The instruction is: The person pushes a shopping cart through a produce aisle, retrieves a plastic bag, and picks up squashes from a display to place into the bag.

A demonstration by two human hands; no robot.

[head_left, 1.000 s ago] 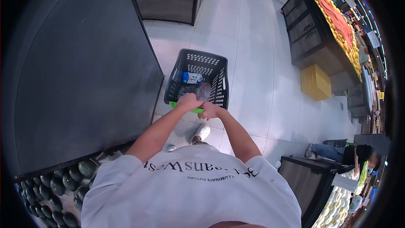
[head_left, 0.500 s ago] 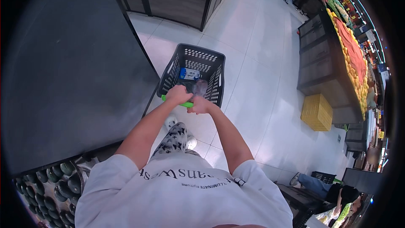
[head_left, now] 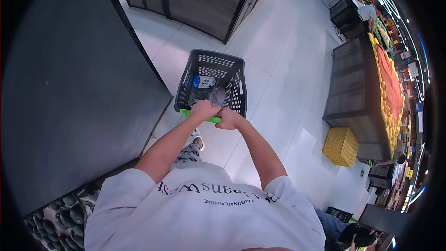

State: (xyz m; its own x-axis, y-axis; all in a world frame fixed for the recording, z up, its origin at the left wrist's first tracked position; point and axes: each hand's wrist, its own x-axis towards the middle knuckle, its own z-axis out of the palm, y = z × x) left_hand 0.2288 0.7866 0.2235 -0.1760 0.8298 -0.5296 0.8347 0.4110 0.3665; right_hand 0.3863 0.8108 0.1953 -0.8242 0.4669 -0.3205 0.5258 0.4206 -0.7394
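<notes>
In front of my body is a dark grey shopping basket [head_left: 186, 76] with perforated walls and a green handle [head_left: 210, 119]. My left hand [head_left: 205, 110] is closed around the handle near its middle. Close beside it, my right hand [head_left: 229, 119] grips the handle's right end, its fingers partly hidden. Inside the basket lie a blue and white package [head_left: 203, 82] and a clear plastic item [head_left: 217, 96] whose kind I cannot make out. Something dark [head_left: 200, 96] sits beside them, partly covered by my left hand.
A tall dark panel [head_left: 83, 88] runs along the left, close to the basket. Ahead stands a dark cabinet [head_left: 204, 7]. Pale floor tiles [head_left: 283, 83] stretch to the right, toward a yellow crate [head_left: 340, 147] and a fruit stand [head_left: 350, 88]. Another person [head_left: 332, 225] is at lower right.
The cabinet ahead has come nearer, while the crate and fruit stand have shifted lower in view. My feet have changed position. Both hands keep hold of the handle.
</notes>
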